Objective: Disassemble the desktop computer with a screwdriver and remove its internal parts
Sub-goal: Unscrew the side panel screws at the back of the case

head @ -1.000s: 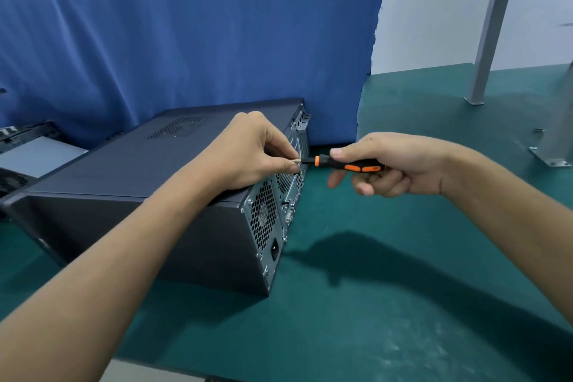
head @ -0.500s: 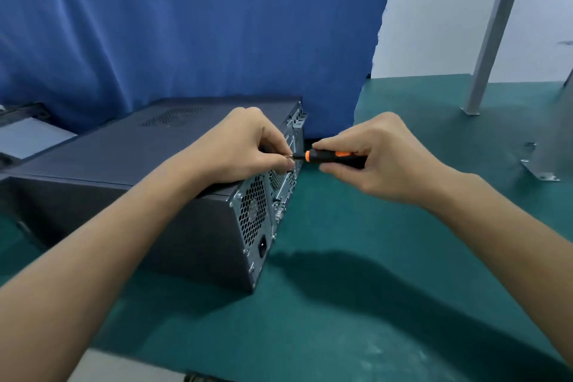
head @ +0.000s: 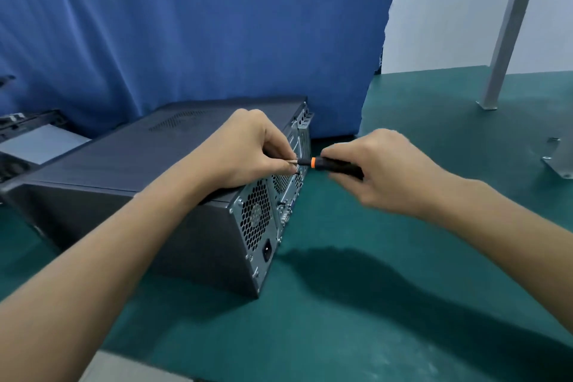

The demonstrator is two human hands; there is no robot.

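Observation:
A dark grey desktop computer case (head: 130, 161) lies on its side on the green table mat, its perforated metal rear panel (head: 260, 220) facing right. My left hand (head: 248, 149) rests on the case's top rear edge and pinches the metal shaft of a screwdriver (head: 325, 164) near the tip. My right hand (head: 387, 170) grips the black and orange handle, with the tool lying level and pointing left at the upper rear panel. The tip itself is hidden behind my left fingers.
A blue cloth (head: 201, 25) hangs behind the case. Another grey unit (head: 34, 143) sits at the far left. A metal post (head: 511, 28) and a bracket (head: 558, 161) stand on the green mat (head: 372, 304) at the right.
My right hand has turned over the handle, from an underhand hold to knuckles up. The screwdriver stays at the same spot on the rear panel, and my left hand keeps its pinch.

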